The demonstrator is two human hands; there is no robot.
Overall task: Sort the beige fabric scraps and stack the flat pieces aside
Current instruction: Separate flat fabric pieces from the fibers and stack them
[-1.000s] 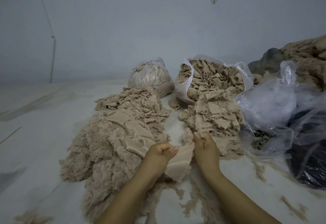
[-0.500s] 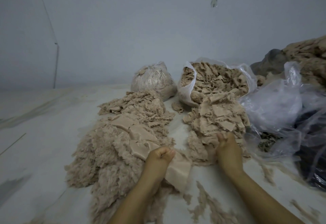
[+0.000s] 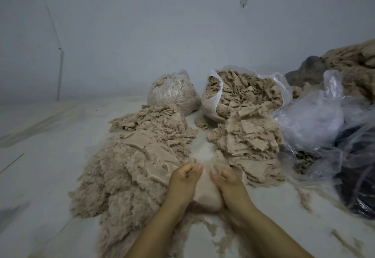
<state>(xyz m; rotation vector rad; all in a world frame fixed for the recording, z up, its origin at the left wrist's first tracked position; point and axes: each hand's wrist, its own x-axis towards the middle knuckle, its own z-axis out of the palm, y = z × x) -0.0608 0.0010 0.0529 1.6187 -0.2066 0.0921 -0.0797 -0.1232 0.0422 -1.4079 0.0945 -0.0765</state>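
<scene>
Two hands, left (image 3: 183,178) and right (image 3: 227,182), each grip one flat scrap (image 3: 206,194); two bags behind.

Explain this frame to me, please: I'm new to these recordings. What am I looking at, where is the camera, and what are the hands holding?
No machine here: a person works bare-handed, filmed by a wide-angle camera on their head that looks forward and down. The left hand and right hand both grip one smooth beige fabric piece between them. To the left lies a frayed scrap heap with a few flat pieces on top; to the right, a pile of flatter scraps. Behind stand an open plastic bag of scraps and a tied bag. Loose clear plastic lies far right.
</scene>
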